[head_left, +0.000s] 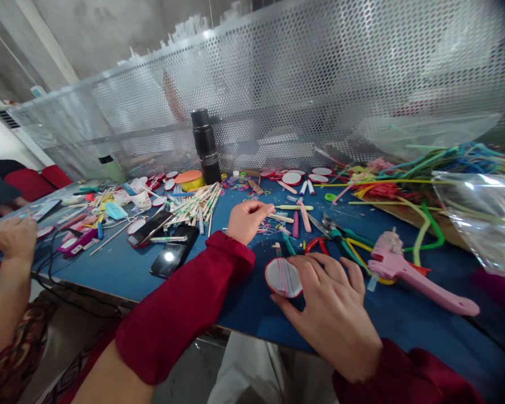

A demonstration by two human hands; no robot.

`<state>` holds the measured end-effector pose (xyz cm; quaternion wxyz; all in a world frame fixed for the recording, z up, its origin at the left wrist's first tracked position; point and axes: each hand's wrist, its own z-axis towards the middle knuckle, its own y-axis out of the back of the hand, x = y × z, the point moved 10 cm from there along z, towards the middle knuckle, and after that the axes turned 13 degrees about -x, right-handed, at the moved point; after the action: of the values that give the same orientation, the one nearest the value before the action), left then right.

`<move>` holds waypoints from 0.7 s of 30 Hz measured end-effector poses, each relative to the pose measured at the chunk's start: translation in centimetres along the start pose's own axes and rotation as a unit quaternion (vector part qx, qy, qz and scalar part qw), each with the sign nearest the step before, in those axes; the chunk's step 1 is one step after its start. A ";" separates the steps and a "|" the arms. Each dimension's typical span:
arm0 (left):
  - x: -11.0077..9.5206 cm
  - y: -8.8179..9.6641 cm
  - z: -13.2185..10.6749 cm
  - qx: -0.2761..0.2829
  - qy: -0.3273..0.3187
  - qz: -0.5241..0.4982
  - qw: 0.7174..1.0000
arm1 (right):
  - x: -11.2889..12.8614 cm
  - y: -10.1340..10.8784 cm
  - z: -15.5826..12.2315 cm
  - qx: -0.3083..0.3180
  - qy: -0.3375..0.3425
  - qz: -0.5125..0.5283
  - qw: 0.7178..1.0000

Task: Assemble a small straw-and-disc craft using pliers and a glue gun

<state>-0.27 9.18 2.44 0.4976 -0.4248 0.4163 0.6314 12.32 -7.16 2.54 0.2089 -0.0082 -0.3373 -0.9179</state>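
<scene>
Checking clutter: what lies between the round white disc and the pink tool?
In the head view, the right hand sits between the white disc and the pink tool, with teal-handled pliers and a yellow strip beyond it.

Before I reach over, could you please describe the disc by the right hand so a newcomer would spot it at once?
Find the blue table below the perforated panel, then the right hand near the table's close edge. That hand is on a red-rimmed white disc. Unlike the similar discs back by the panel, it has a thin, clear-looking strip across its face.
</scene>
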 end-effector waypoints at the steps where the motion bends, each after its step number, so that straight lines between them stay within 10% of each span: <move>1: 0.1 0.1 0.1 -0.004 -0.002 0.007 1.000 | 0.1 -0.1 0.0 0.003 0.000 -0.001 1.000; 21: 2.3 0.5 1.8 0.050 -0.037 0.121 0.991 | 0.2 -0.4 -0.4 0.014 0.011 -0.003 1.000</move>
<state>-1.27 11.40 0.86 0.4532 -0.3226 0.4767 0.6806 12.00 -7.23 1.96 0.2098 0.0060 -0.3479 -0.9137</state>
